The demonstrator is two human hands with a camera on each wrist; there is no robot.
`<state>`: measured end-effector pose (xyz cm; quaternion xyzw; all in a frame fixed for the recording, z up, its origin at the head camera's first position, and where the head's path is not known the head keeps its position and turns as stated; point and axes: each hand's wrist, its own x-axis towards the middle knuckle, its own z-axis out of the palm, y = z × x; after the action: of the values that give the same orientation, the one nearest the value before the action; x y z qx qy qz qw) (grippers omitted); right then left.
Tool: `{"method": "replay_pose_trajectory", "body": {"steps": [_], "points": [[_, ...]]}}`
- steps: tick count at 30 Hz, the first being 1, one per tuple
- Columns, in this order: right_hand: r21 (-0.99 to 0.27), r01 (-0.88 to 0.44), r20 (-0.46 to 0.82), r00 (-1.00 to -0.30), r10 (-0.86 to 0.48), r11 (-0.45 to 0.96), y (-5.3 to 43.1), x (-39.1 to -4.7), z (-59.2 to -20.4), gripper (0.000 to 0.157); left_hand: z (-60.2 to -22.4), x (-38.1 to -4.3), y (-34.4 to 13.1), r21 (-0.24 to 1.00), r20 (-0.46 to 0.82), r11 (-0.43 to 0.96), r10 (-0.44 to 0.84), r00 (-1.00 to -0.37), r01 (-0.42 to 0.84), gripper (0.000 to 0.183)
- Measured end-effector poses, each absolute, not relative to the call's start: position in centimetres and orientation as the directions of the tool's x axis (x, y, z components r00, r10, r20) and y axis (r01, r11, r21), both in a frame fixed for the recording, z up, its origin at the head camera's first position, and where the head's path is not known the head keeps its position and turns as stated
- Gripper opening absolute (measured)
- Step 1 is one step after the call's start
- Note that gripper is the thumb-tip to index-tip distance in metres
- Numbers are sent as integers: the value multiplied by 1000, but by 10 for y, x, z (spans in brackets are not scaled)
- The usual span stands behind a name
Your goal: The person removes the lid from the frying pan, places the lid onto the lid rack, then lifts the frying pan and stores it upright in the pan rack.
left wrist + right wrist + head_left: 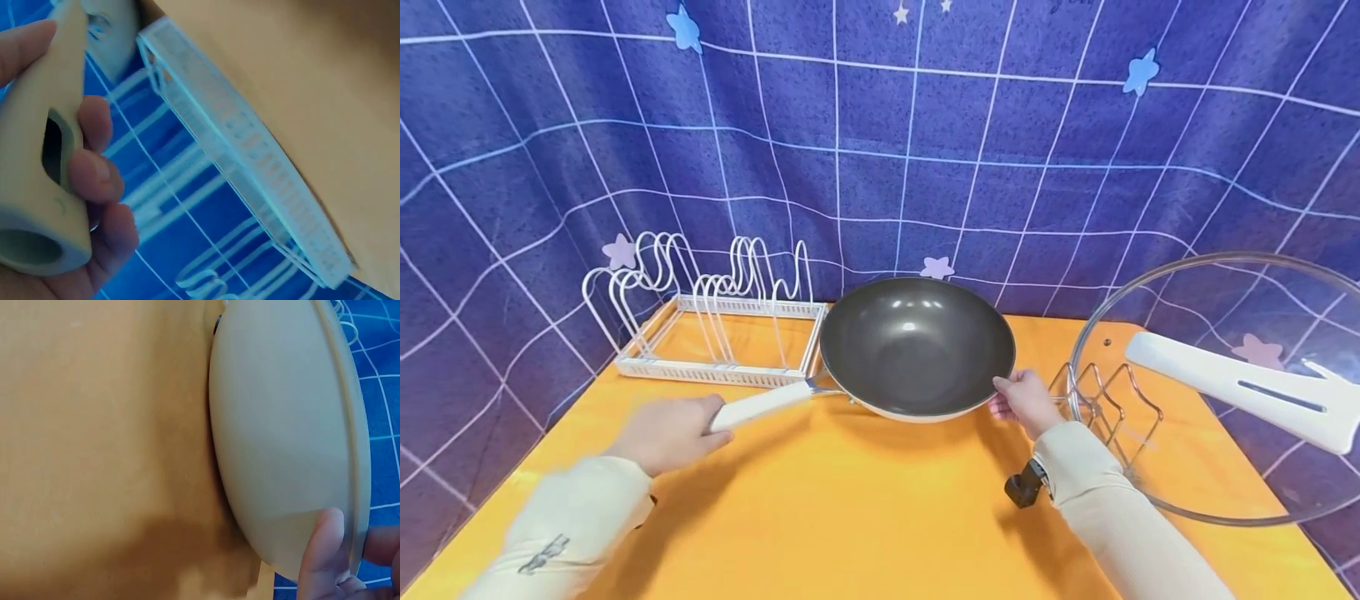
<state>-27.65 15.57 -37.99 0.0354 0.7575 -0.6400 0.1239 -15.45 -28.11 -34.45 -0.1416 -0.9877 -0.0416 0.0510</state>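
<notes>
Left hand (672,429) fingers are wrapped round the long white handle (763,405), while the right hand (1024,402) pinches the opposite rim (352,409). Toward the back of the orange tabletop (865,508), just beside a white wire rack (700,372), is the dark-lined wok (917,342), hollow side up; whether its base touches the surface cannot be told. Its broad, deep body looks stiff and probably moderately heavy, with the weight well away from the handle, so a one-handed lift would likely droop or roll. The smooth lining may be slippery and easily scratched; the narrow edge is better for a steadying pinch. For the main hold, the thick handle seems surest, gripped behind its oval slot (54,149).
</notes>
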Motion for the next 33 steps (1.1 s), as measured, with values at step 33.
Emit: {"method": "replay_pose_trajectory", "body": {"steps": [33], "points": [[-960,186,-248,-912,-327,208,110,-229,-378,24,-351,-110,-199,684,-156,700,414,-897,204,47]]}}
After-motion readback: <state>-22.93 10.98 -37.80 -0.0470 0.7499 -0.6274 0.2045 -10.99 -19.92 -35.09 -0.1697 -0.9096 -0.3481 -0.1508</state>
